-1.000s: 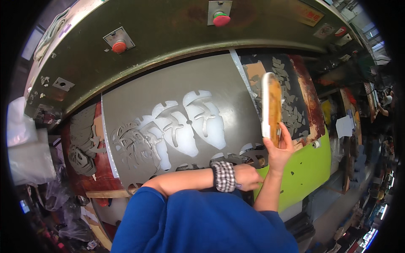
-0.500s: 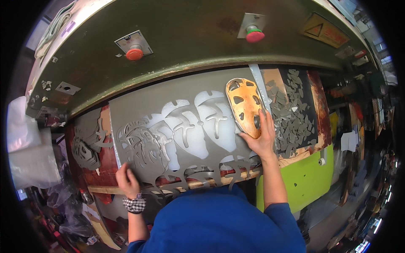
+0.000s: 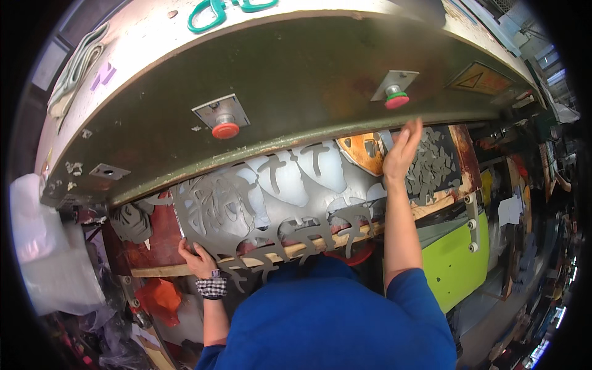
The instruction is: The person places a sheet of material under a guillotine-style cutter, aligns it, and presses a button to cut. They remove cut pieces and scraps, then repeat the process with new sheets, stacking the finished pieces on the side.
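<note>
A yellow sole-shaped cutting die (image 3: 360, 150) with cut-out openings lies on a grey sheet (image 3: 320, 203), its far end hidden by the green machine beam. My right hand (image 3: 404, 153) is raised off the die, empty, with fingers stretched out below a pink-red push button (image 3: 396, 100) with a green collar. At the sheet's near left corner is my left hand (image 3: 198, 260), thumb and fingers apart, by the sheet's edge. Sole-shaped cut-outs run across the sheet, and its near edge is a lacy strip. Loose grey offcuts (image 3: 216, 200) are heaped on its left part.
The green machine beam (image 3: 296, 86) spans the far side, with a red push button (image 3: 226, 128) on its left. Small grey scraps (image 3: 430, 163) lie at the right. A lime-green panel (image 3: 456, 262) stands near right. Teal-handled scissors (image 3: 213, 15) lie on top of the machine.
My right hand has let go of the die and risen toward the right push button. The view has shifted, and the beam now covers the die's far end. My left hand remains near the sheet's left corner.
</note>
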`<state>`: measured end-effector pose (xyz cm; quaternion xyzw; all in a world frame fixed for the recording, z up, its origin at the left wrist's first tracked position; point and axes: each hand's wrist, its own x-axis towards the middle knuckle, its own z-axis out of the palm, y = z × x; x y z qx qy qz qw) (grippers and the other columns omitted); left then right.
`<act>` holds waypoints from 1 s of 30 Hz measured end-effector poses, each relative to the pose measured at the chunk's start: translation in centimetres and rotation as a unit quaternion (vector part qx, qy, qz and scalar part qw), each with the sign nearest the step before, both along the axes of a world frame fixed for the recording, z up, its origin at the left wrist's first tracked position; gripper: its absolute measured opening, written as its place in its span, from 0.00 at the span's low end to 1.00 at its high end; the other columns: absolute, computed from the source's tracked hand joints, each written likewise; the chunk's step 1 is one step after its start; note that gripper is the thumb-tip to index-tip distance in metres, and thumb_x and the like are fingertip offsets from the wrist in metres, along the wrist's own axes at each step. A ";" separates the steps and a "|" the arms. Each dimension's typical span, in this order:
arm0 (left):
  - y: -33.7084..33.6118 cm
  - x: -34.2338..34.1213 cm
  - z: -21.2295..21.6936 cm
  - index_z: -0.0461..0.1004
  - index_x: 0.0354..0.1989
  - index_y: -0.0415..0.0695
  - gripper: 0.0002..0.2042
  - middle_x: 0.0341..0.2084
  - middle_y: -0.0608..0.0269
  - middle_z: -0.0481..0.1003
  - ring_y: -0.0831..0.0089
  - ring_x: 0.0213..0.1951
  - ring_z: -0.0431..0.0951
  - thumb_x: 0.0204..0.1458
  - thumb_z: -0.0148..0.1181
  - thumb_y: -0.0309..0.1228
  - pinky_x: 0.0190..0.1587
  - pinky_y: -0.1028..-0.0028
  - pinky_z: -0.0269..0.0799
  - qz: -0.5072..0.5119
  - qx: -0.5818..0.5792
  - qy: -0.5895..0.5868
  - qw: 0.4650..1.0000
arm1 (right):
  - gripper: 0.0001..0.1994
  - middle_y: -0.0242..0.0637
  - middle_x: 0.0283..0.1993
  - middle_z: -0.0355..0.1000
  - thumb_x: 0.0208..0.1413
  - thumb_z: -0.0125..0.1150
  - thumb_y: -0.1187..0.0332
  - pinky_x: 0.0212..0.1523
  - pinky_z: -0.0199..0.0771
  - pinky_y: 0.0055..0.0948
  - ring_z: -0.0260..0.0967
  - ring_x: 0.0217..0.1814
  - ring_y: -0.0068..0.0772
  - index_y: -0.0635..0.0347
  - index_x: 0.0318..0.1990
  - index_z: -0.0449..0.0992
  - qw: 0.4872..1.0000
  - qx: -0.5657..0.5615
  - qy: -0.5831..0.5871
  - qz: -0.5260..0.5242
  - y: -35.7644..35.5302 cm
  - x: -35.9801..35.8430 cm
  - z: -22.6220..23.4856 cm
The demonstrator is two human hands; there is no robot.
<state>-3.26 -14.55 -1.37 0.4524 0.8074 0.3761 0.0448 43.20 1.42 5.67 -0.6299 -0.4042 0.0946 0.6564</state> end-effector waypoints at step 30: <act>3.6 -4.2 -2.1 0.71 0.47 0.33 0.18 0.39 0.44 0.77 0.57 0.39 0.78 0.61 0.51 0.38 0.44 0.67 0.72 -0.032 0.004 0.063 0.998 | 0.13 0.40 0.28 0.75 0.59 0.58 0.63 0.36 0.69 0.30 0.70 0.30 0.29 0.66 0.33 0.76 0.977 -0.210 -0.002 0.045 -11.2 4.0 -7.3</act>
